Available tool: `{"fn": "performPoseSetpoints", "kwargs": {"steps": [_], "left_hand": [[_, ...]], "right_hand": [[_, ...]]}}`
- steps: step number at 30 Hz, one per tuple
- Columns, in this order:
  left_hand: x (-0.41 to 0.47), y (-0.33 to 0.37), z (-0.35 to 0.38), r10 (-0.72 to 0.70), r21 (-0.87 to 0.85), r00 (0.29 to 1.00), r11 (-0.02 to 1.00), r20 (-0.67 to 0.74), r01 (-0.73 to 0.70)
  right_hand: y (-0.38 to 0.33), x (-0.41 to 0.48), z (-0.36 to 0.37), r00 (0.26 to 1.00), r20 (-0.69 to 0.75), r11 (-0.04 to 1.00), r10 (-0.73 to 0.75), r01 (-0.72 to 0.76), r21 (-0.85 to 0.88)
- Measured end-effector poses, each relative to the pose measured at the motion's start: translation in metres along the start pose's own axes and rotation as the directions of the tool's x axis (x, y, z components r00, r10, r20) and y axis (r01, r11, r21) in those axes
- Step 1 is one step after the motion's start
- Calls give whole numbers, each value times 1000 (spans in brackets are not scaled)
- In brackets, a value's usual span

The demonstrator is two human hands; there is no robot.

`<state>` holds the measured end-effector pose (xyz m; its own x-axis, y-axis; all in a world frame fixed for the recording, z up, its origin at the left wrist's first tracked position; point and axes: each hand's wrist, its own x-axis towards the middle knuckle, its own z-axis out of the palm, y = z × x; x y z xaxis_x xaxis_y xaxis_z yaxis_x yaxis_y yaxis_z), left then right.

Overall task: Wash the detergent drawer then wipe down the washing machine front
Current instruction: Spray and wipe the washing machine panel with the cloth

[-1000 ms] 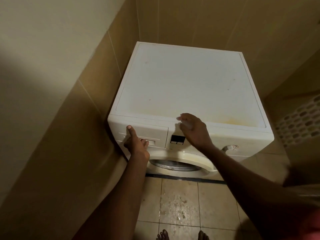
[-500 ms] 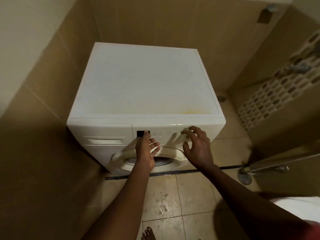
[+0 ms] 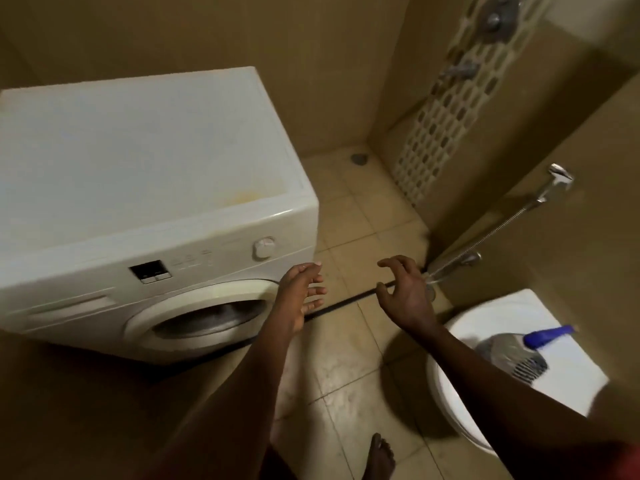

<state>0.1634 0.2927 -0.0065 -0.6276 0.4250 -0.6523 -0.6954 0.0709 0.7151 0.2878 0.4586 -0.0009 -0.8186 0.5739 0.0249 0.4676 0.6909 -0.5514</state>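
Both hands empty. Left hand (image 3: 301, 294) is open, fingers spread and lightly bent, palm toward the right, in front of the lower right corner of the washing machine (image 3: 156, 202) front; can't tell if it touches the panel. Right hand (image 3: 405, 292) is open too, fingers splayed and curved, hovering over the floor (image 3: 346, 375) between machine and toilet (image 3: 485, 323), apart from both. Detergent drawer (image 3: 69, 304) sits at the left end of the front panel, pushed in flush. Display (image 3: 150, 271) is mid-panel, dial (image 3: 263, 248) toward the right end, round door (image 3: 207, 317) below, looks closed. Machine top has a yellowish stain near its front right edge. Toilet lid is down at lower right, with a grey mesh item (image 3: 512, 355) and a blue-handled item (image 3: 547, 334) lying on it, blurred. Spray hose (image 3: 502, 223) hangs on the right wall. Floor drain (image 3: 359, 158) is in the far corner. One bare foot (image 3: 381, 455) at the bottom edge.
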Motion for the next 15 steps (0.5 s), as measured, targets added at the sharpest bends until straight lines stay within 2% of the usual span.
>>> {"fn": "performPoseSetpoints", "kwargs": {"steps": [6, 12, 15], "left_hand": [[0, -46, 108, -45, 169, 988, 985, 145, 20], [-8, -94, 209, -88, 368, 939, 929, 332, -43], [-11, -115, 245, -129, 446, 891, 890, 436, -90]], "right_hand": [[84, -32, -75, 982, -111, 988, 152, -146, 56], [160, -102, -102, 964, 80, 967, 255, -255, -4], [206, -135, -107, 895, 197, 914, 399, -405, -15]]}}
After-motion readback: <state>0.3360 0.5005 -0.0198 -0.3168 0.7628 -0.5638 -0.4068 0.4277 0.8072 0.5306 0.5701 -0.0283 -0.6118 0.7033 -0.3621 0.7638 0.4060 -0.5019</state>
